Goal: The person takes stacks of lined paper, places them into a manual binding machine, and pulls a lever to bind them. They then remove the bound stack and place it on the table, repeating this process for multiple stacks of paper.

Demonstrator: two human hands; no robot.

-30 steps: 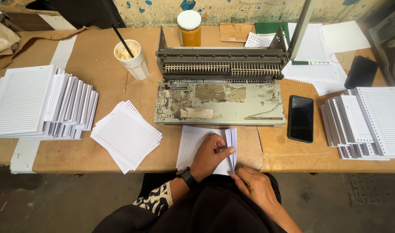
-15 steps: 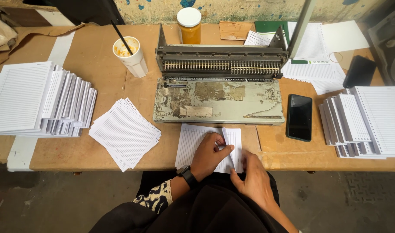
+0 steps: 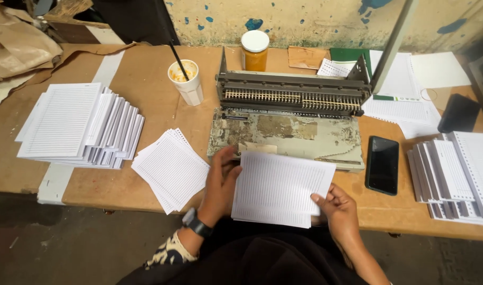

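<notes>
A small stack of ruled white sheets (image 3: 281,184) lies at the table's near edge, its far end over the worn base of a comb-binding machine (image 3: 289,113). My left hand (image 3: 220,184), with a watch on the wrist, grips the stack's left edge. My right hand (image 3: 339,208) holds its right near corner, thumb on top. Left of my left hand lies a fanned pile of ruled sheets (image 3: 170,169).
A tall staggered pile of ruled pads (image 3: 77,126) sits at the left, more pads (image 3: 458,174) at the right. A black phone (image 3: 382,164) lies beside the machine. A white cup with a straw (image 3: 186,82), an orange jar (image 3: 254,51) and loose papers (image 3: 405,92) stand behind.
The stack was lower and partly folded over under my hands. Now it is flat, lifted forward onto the machine's base, with a hand on each side.
</notes>
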